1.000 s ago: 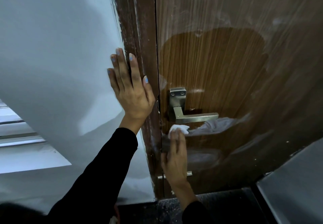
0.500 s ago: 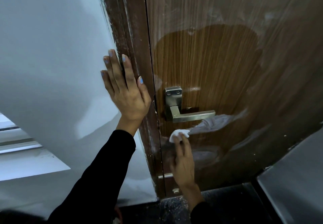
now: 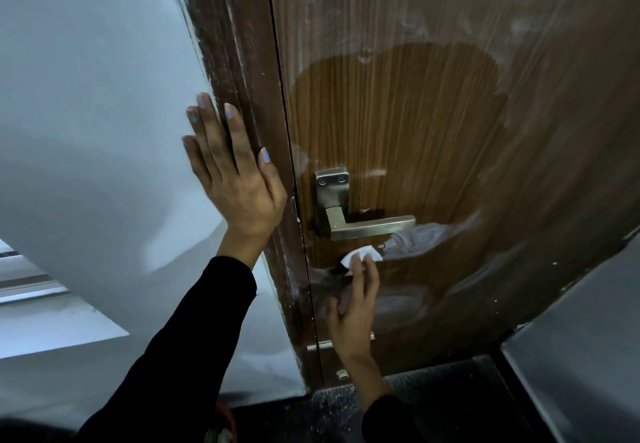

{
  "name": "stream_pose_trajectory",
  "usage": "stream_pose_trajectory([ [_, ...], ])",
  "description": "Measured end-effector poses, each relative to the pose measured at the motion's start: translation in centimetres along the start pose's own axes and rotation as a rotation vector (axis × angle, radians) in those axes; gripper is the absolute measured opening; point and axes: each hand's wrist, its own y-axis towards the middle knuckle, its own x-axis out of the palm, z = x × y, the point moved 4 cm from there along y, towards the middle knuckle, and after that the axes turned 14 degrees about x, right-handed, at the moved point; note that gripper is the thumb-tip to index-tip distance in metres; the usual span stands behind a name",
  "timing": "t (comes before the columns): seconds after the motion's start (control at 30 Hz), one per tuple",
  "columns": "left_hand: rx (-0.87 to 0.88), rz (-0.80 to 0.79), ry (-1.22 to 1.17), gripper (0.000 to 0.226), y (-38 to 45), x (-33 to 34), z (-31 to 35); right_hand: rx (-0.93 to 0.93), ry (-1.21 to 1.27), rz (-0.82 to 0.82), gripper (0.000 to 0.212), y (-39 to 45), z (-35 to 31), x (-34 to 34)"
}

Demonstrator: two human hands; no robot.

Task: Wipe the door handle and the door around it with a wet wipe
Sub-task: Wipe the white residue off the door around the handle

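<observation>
Head view looks down along the door (image 3: 450,27), with my right hand (image 3: 353,307) low on it, just below the handle (image 3: 370,226) and near the door's left edge. My fingers (image 3: 358,269) are spread flat and press the wipe (image 3: 362,255) against the wood; it is pinned under the fingertips, not pinched, and only a white fold shows above them. My left hand (image 3: 235,179) lies open and flat across the wall (image 3: 86,96) and the frame (image 3: 235,62), holding nothing, only bracing me. Around the handle the wood shows a darker, clean-looking patch, while a pale dusty film covers the door above and to the right of it, and a greyish smear sits just under the tip of the lever. I judge the step in hand to be the strip beneath the handle. To do it well I would keep the whole pad of the fingers on the wipe so it does not roll up, stroke with the grain in overlapping passes from the left edge toward that smear, and turn the wipe to a fresh face if it drags grey. The lever's underside and the plate's edges likely want a separate wrap-around pass, since flat strokes will skip them.
</observation>
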Motion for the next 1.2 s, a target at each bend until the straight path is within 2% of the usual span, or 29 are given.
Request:
stream_pose_trajectory([
  [0.1, -0.005, -0.001, -0.006, 0.049, 0.1, -0.1, 0.1, 0.115, 0.055, 0.067, 0.084, 0.8, 0.8, -1.1],
  [0.27, -0.001, -0.005, 0.001, 0.050, 0.0, -0.1, 0.1, 0.019, 0.055, 0.045, 0.080, 1.8, -0.8, -1.4],
  [0.4, 0.001, 0.001, -0.001, 0.049, 0.1, -0.2, 0.2, 0.141, 0.114, 0.197, 0.078, 2.9, -0.5, -3.2],
  [0.47, 0.002, 0.006, -0.004, 0.049, 0.2, -0.2, 0.2, 0.081, 0.034, 0.217, 0.083, 3.6, -1.3, -3.3],
  [0.6, -0.004, 0.000, -0.009, 0.049, 0.2, -0.3, 0.2, -0.159, -0.287, 0.123, 0.102, 2.6, -2.8, -2.0],
  [0.7, 0.002, 0.000, -0.023, 0.049, 0.2, -0.3, 0.3, -0.176, -0.385, 0.180, 0.096, 3.2, -3.9, -2.1],
  [0.83, 0.011, 0.004, -0.031, 0.049, 0.2, -0.3, 0.1, -0.298, -0.512, 0.204, 0.095, 4.9, -6.4, -1.9],
  [0.93, 0.015, -0.003, -0.032, 0.050, 0.1, -0.2, 0.1, -0.196, -0.530, 0.187, 0.111, 4.3, -4.9, -2.4],
  [1.0, 0.010, -0.002, -0.031, 0.050, 0.1, -0.2, 0.1, -0.063, -0.421, 0.176, 0.118, 3.5, -3.4, -2.5],
  [1.2, 0.017, 0.000, -0.028, 0.050, 0.2, -0.2, 0.1, 0.006, -0.213, 0.060, 0.112, 2.2, -0.9, -1.5],
])
